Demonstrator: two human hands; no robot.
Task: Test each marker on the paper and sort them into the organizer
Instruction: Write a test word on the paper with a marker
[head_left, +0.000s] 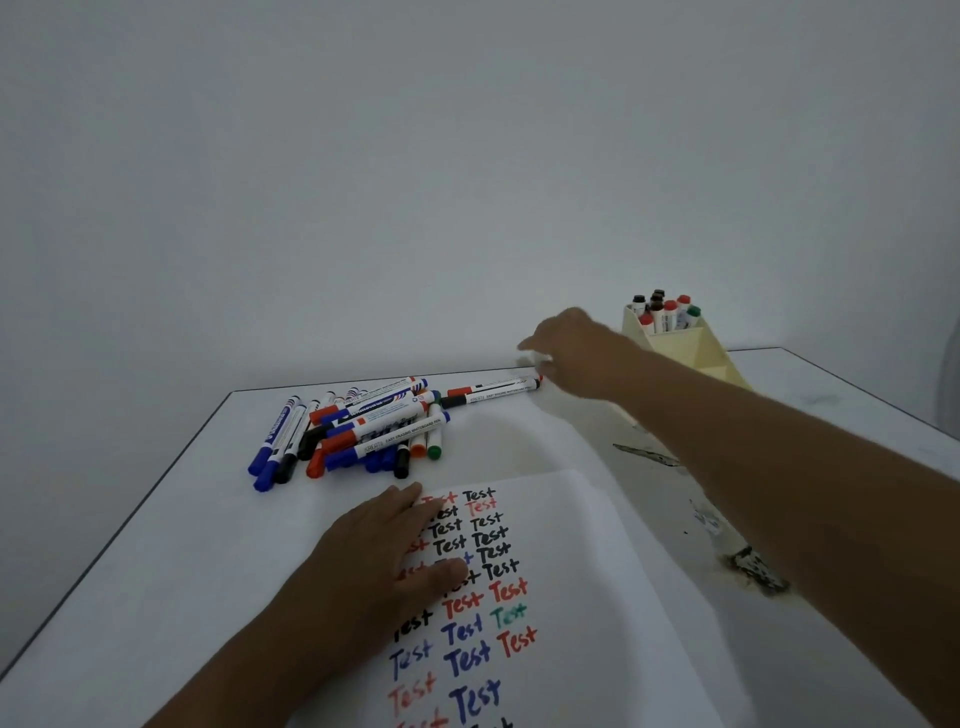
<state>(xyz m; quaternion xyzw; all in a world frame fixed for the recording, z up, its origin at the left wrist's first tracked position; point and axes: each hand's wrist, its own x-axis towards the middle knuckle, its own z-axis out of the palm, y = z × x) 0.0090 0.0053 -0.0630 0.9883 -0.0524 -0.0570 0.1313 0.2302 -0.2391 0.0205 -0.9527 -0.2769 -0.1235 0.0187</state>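
Observation:
A white paper (587, 571) covered with "Test" words in black, red, blue and green lies in front of me. My left hand (384, 551) rests flat on its left part, fingers apart. A pile of markers (358, 431) with blue, red, black and green caps lies at the far left of the table. Two more markers (493, 389) lie to the right of the pile. My right hand (576, 345) hovers, blurred, over their right end, fingers spread, holding nothing I can see. A cream organizer (691, 353) at the back right holds several upright markers (665, 312).
The white table (182, 545) has a dark edge on the left and ends at a plain wall behind. Dark stains and chipped patches (753, 571) mark the table surface right of the paper, under my right forearm.

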